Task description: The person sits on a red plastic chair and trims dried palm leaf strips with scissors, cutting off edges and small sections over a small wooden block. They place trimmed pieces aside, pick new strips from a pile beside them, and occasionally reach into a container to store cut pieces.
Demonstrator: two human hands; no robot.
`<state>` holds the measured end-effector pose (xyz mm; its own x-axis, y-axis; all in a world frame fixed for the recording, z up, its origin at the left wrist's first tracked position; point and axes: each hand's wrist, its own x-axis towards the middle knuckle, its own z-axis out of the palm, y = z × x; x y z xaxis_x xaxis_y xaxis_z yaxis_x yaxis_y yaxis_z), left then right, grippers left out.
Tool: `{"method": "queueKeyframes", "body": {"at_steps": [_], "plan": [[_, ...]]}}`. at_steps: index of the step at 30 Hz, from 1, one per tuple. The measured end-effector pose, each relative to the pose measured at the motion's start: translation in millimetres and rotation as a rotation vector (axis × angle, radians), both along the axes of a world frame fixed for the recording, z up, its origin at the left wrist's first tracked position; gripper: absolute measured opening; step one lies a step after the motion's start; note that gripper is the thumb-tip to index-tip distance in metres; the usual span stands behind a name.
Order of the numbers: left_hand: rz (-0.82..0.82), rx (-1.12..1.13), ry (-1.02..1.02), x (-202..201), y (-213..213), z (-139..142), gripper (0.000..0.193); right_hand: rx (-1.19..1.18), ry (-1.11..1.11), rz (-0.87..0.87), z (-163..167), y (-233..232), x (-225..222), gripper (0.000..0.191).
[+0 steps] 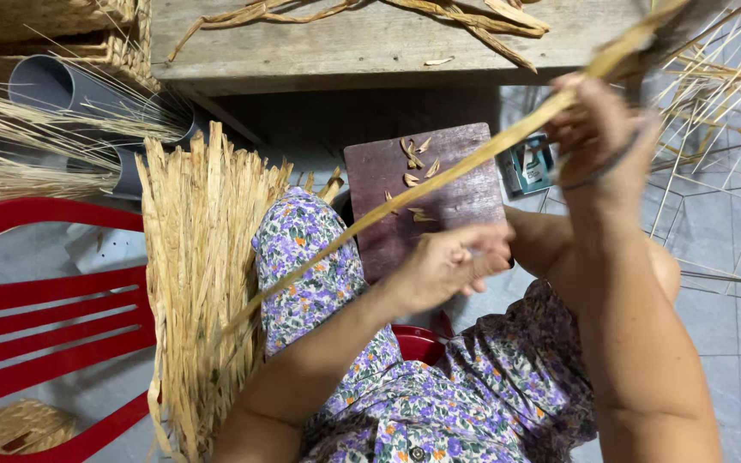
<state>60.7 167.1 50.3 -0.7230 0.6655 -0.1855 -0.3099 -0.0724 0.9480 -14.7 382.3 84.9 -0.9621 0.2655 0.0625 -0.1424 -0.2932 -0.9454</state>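
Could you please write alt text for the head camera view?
A seated person stretches a long dried fibre strip between the raised right hand and the left hand. A bundle of dried strips drapes beside a red chair.

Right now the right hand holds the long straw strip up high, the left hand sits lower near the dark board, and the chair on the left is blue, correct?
Not quite: the chair is red, not blue, as the head view shows. The rest stands: the right hand holds the long straw strip up high, and the left hand sits lower near the dark board.
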Motion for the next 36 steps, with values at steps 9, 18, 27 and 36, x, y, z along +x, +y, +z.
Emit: {"method": "queueKeyframes", "body": {"at_steps": [9, 18, 27, 36], "plan": [[0.946, 0.668, -0.054, -72.3, -91.6, -17.2, 0.027, 0.122, 0.117, -0.190, -16.8, 69.0, -6.8, 0.023], [0.574, -0.212, 0.371, -59.8, -94.5, -5.0, 0.061, 0.944, -0.229, 0.067, -15.7, 22.4, -0.8, 0.054], [0.218, -0.590, 0.404, -46.1, -94.7, 9.7, 0.049, 0.512, -0.328, 0.655, -14.7, 10.8, -5.8, 0.077], [0.010, -0.858, 0.467, -32.3, -88.4, 13.3, 0.040, 0.486, -0.352, 0.686, -9.0, 19.2, -14.0, 0.071]]}}
